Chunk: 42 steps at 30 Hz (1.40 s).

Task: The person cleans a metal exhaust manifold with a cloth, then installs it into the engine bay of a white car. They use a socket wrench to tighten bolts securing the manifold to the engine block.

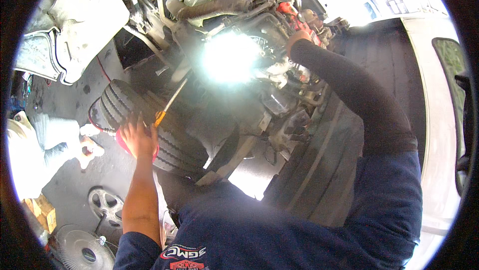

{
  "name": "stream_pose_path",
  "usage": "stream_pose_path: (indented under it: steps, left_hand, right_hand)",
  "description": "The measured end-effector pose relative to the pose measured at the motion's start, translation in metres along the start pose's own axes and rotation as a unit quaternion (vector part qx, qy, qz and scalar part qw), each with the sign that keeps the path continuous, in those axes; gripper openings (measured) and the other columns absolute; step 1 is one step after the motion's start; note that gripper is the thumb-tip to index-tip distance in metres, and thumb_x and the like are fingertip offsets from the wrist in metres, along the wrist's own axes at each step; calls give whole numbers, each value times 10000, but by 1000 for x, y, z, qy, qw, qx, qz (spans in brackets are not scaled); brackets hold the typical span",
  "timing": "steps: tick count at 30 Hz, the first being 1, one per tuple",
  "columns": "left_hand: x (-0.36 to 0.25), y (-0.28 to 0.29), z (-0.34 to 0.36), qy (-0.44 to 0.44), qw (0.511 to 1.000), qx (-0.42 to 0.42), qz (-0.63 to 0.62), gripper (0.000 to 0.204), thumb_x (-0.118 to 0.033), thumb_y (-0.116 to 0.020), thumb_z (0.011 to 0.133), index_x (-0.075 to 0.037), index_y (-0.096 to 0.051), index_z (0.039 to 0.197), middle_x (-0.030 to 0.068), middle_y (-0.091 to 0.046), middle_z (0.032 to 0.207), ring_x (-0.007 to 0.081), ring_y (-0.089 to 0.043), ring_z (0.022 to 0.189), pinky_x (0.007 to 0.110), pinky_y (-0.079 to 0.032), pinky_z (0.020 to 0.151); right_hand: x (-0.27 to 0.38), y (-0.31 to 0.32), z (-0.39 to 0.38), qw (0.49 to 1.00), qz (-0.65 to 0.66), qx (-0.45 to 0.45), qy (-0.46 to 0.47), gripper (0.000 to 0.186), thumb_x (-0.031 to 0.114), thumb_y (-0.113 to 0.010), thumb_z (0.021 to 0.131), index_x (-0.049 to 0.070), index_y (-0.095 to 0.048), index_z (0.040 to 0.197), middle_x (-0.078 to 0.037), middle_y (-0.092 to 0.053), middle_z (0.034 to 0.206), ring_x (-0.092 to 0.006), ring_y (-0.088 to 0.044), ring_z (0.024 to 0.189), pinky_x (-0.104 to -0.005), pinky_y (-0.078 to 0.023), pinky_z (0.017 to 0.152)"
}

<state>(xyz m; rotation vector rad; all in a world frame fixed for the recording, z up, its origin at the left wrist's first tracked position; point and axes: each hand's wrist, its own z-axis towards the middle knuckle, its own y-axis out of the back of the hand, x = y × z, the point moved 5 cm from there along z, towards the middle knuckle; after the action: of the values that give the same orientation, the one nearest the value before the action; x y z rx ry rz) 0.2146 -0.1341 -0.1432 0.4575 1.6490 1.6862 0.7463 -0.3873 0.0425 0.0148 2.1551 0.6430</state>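
Note:
My left hand (137, 138) is closed over a red object (122, 141) with a hose fitting at its side, resting against a large tyre (117, 103). An orange-handled tool (160, 117) with a long shaft rises beside these fingers; whether they also grip it is unclear. My right hand (298, 41), below a dark sleeve, reaches into the vehicle's mechanical parts (269, 30) beside a red component (288, 11); its fingers are mostly hidden. A very bright glare (229, 58) washes out the middle of these parts.
A loose pale panel (75, 15) hangs upper left. At left are another person in pale clothing (32, 155), a red hose (101, 66), a wheel cover (105, 205), a fan (82, 250) and a wooden box (45, 214). A white vehicle body (434, 210) borders the right.

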Motion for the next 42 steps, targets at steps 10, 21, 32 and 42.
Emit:
stream_pose_path:
  steps: [10,21,32,42]
  left_hand:
    - [0,-5,2,5,1000,5,28,620,-400,-648,935,-183,-591,1513,115,-505,1603,323,-411,1512,540,-209,1291]
    - [-4,-3,2,6,999,4,54,614,-418,-630,951,-183,-584,1517,137,-516,1584,357,-433,1484,550,-219,1285]
    - [-3,-4,1,5,998,19,57,624,-405,-627,959,-173,-561,1535,134,-506,1594,350,-423,1494,551,-213,1289]
    - [0,-4,0,-9,999,7,39,633,-392,-630,951,-145,-560,1529,113,-505,1608,324,-406,1523,556,-200,1297]
  right_hand:
    - [-44,-51,-56,989,150,17,-7,272,225,-684,847,82,-837,1021,-175,-809,1052,-341,-798,976,-509,-638,822]
    - [28,-197,-119,798,547,-223,-124,408,403,-492,1112,146,-656,1383,-287,-731,952,-511,-699,914,-620,-538,825]
    - [-50,-71,-109,980,190,-52,-8,420,410,-574,1008,52,-794,992,-223,-782,980,-402,-770,945,-524,-618,852]
    - [-7,35,-18,997,15,80,-14,289,180,-770,721,92,-847,986,-137,-812,994,-278,-797,967,-412,-624,810]
